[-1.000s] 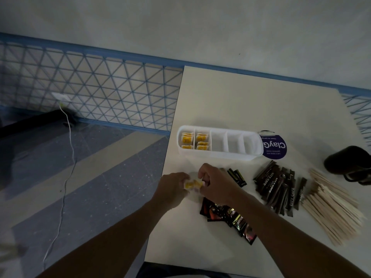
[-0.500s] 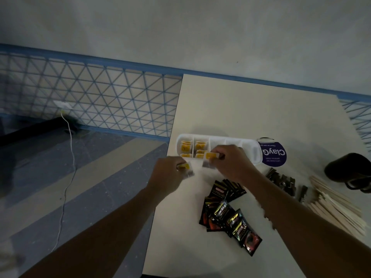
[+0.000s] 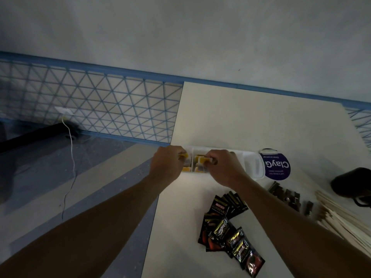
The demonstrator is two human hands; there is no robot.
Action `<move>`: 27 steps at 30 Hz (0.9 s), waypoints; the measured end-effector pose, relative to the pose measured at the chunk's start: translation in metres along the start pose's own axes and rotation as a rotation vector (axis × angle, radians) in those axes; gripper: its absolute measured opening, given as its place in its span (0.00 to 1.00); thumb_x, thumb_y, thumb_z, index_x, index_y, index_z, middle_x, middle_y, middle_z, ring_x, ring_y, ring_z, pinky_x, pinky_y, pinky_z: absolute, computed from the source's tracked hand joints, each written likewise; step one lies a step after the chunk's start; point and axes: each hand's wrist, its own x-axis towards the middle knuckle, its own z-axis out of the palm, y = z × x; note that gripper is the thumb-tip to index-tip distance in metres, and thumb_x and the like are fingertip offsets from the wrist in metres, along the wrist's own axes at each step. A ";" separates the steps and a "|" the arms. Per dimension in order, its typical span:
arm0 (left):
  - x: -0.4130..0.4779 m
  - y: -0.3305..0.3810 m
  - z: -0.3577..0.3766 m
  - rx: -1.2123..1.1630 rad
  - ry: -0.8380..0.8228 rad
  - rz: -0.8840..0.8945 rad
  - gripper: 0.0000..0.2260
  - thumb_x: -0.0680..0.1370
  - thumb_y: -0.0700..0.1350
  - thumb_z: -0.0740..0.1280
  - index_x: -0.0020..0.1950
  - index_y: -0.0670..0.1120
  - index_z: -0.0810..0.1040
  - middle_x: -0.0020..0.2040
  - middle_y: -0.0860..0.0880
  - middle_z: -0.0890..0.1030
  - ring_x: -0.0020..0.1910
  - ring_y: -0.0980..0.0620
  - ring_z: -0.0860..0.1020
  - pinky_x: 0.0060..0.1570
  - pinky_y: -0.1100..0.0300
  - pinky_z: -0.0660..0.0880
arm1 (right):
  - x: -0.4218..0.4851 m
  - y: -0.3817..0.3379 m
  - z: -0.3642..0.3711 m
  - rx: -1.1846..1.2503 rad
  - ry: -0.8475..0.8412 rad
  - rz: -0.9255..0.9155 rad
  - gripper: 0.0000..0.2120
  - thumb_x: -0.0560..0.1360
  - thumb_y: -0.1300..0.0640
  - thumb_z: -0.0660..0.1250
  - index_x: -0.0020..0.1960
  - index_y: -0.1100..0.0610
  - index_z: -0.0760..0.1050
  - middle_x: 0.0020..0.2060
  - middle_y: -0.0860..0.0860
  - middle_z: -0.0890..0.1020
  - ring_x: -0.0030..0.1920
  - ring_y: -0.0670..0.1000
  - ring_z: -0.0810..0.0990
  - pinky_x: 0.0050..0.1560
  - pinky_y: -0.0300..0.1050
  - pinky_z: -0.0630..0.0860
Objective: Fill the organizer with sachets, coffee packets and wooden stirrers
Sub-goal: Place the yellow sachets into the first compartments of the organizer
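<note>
The left hand [image 3: 166, 164] and the right hand [image 3: 224, 169] are now positioned over the left end of the white organizer [image 3: 254, 167]. One second earlier both hands met nearer the person, over the bare desk [image 3: 241, 117], holding yellow sachets together between them. Half a second earlier they had separated and were short of the organizer. The travel to the organizer is therefore complete.

Left hand: fingers curled, pinching the first yellow sachet [image 3: 183, 156] at the fingertips, above the outermost compartment. Right hand: fingers curled, pinching the second yellow sachet [image 3: 203, 160], above the adjacent compartment. Both compartments already contain stored sachets [image 3: 186, 169], visible below and between the hands. Whether either held sachet touches those beneath it cannot be told.

To the right of the right hand, the remaining compartments appear unfilled, though the hand hides part of them. Beyond the organizer's right end lies a purple round label [image 3: 278, 167].

Beside the right forearm, toward the person, the glossy black coffee packets [image 3: 226, 229] lie in a loose pile. Further right lie dark slim stick packets [image 3: 287, 195] and the wooden stirrers [image 3: 345, 217], near a black object [image 3: 353, 181] that cannot be identified.

Assessment: the sachet step is at its release phase. The coffee packets and stirrers are outside the organizer, so most of the task remains. The next move calls for lowering and releasing both sachets without dislodging the stored ones.
</note>
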 end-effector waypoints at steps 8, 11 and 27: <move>0.004 0.002 0.015 0.070 -0.051 -0.044 0.10 0.76 0.45 0.70 0.57 0.50 0.83 0.49 0.46 0.84 0.47 0.46 0.81 0.41 0.58 0.76 | 0.010 0.007 0.014 -0.049 -0.043 -0.025 0.06 0.75 0.55 0.67 0.48 0.54 0.83 0.38 0.51 0.83 0.41 0.54 0.79 0.40 0.48 0.78; 0.007 0.000 0.018 0.071 -0.066 -0.066 0.11 0.75 0.46 0.71 0.57 0.52 0.83 0.49 0.46 0.84 0.47 0.46 0.82 0.42 0.58 0.77 | 0.012 0.010 0.018 -0.056 -0.035 -0.006 0.07 0.76 0.53 0.67 0.50 0.52 0.83 0.40 0.50 0.84 0.42 0.54 0.80 0.41 0.47 0.78; 0.021 -0.013 0.003 0.021 -0.145 -0.075 0.11 0.72 0.40 0.69 0.52 0.51 0.83 0.47 0.50 0.84 0.47 0.50 0.81 0.48 0.52 0.80 | 0.015 0.021 0.004 0.031 -0.045 -0.007 0.08 0.72 0.57 0.69 0.47 0.46 0.83 0.41 0.40 0.85 0.34 0.38 0.75 0.42 0.41 0.78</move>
